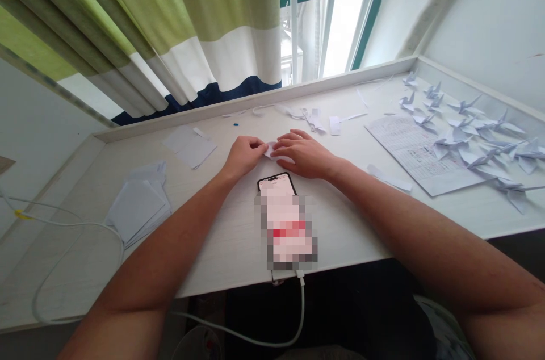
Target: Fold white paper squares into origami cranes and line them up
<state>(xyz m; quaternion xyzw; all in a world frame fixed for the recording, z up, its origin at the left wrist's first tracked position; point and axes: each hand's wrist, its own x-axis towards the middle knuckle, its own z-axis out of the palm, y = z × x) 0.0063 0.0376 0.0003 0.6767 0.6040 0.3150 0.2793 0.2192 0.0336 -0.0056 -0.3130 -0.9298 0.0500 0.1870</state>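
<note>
While paper (268, 151) in fingers (256, 146), container (192, 343) below.

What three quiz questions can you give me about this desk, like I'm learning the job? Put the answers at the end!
1. True or false: the phone lies to the right of both arms.
2. What is on the right side of the desk? A) toy cars B) folded birds C) crayons
3. Fill in: the left hand pinches a small piece of white ____.

Key: 1. False, the phone lies between the forearms. 2. B. 3. paper.
</note>
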